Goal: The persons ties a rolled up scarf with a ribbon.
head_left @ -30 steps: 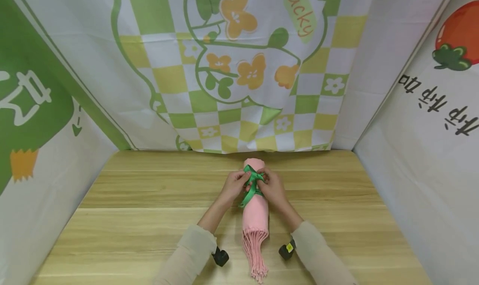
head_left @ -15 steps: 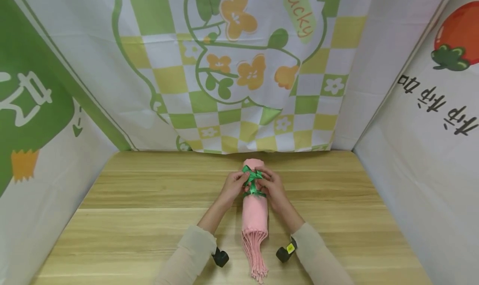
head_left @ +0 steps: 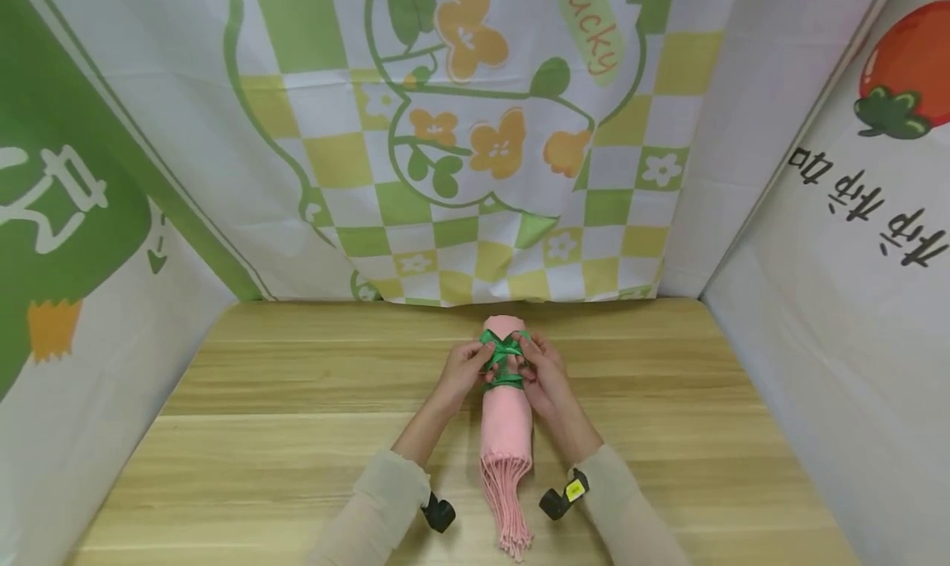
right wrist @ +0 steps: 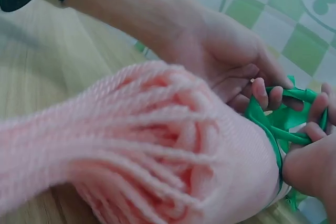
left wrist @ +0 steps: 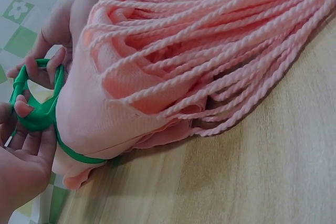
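Note:
A rolled pink scarf (head_left: pixel 506 424) with twisted fringe (left wrist: pixel 210 51) lies lengthwise on the table, its tassels toward the near edge. Around its upper part runs a green ribbon (head_left: pixel 508 379), crossed and looped on top. My left hand (head_left: pixel 464 374) pinches the ribbon's left loop between thumb and fingers. From the right, my right hand (head_left: pixel 547 376) pinches the other loop. In the left wrist view the green loops (left wrist: pixel 39 111) stand up off the roll with fingers through and around them. The right wrist view shows both hands at the ribbon (right wrist: pixel 291 95), part of the knot hidden by fingers.
The wooden table (head_left: pixel 297 467) extends on both sides of the scarf. A checkered, flower-printed cloth (head_left: pixel 482 244) hangs behind it, and printed white panels stand left and right. Black wrist cameras (head_left: pixel 439 515) sit below both sleeves.
The ribbon's dangling tail at the left has gone from view, and the loops now spread to both sides. My right hand has turned at the wrist; my left hand has barely moved.

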Action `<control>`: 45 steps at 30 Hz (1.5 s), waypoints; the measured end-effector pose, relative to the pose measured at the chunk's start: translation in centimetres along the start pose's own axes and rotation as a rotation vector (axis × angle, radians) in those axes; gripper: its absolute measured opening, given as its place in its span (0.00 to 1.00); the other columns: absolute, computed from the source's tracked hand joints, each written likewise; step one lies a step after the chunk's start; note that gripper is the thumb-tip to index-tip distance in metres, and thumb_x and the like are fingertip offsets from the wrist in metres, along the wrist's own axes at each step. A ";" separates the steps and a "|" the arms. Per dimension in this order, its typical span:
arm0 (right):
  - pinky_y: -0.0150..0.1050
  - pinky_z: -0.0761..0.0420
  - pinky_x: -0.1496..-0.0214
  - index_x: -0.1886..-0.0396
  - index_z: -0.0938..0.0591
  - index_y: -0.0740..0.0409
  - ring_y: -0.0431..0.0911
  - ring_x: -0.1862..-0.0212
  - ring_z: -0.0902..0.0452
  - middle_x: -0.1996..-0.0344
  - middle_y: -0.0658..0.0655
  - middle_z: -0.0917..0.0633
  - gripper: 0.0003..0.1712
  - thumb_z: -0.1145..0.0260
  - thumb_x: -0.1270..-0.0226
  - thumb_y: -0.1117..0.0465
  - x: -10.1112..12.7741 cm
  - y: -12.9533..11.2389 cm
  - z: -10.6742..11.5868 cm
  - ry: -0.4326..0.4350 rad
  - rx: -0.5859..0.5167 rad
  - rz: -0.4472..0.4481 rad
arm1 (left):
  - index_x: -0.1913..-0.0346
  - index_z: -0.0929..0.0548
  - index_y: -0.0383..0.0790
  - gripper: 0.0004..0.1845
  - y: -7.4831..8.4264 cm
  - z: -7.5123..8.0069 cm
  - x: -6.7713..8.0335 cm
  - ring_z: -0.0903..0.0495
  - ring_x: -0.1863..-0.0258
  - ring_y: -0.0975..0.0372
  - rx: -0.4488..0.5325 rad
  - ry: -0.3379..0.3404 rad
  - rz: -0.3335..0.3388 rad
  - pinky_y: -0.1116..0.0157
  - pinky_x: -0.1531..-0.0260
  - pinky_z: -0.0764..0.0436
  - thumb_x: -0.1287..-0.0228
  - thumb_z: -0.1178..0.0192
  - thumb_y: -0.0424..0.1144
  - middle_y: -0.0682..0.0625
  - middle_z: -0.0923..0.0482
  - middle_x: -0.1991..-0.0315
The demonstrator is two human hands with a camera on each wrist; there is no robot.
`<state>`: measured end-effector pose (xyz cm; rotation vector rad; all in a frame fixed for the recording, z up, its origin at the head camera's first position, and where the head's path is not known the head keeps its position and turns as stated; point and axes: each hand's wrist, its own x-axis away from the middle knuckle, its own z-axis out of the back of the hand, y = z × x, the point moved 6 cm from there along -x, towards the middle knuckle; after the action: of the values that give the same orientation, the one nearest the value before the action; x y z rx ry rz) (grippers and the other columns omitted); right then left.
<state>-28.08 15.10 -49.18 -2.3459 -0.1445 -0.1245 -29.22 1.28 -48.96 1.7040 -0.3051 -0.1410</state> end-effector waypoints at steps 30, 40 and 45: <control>0.20 0.37 0.80 0.58 0.24 0.52 0.32 0.79 0.26 0.69 0.45 0.15 0.10 0.52 0.19 0.60 0.2 -0.2 0.7 -0.062 0.050 -0.001 | 0.51 0.15 0.36 0.16 -1.2 0.3 0.0 0.29 0.76 0.67 0.153 -0.029 0.007 0.71 0.72 0.26 0.21 0.51 0.42 0.53 0.26 0.73; 0.27 0.21 0.67 0.62 0.25 0.57 0.37 0.73 0.24 0.74 0.48 0.17 0.09 0.51 0.20 0.65 -0.1 -0.8 1.5 -0.008 0.213 0.049 | 0.64 0.17 0.44 0.17 -1.4 0.2 0.3 0.30 0.72 0.68 0.213 -0.069 -0.008 0.72 0.66 0.25 0.20 0.55 0.42 0.56 0.27 0.68; 0.29 0.21 0.67 0.64 0.24 0.58 0.38 0.74 0.23 0.78 0.47 0.17 0.09 0.48 0.22 0.67 -0.2 -1.0 2.1 -0.025 0.363 0.072 | 0.67 0.19 0.41 0.17 -1.3 0.7 0.6 0.27 0.69 0.67 0.137 -0.055 -0.015 0.70 0.63 0.22 0.20 0.55 0.39 0.54 0.24 0.63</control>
<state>-28.31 17.25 -49.95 -1.9876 -0.0856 -0.0302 -28.71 0.63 -50.29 1.8409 -0.3491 -0.1816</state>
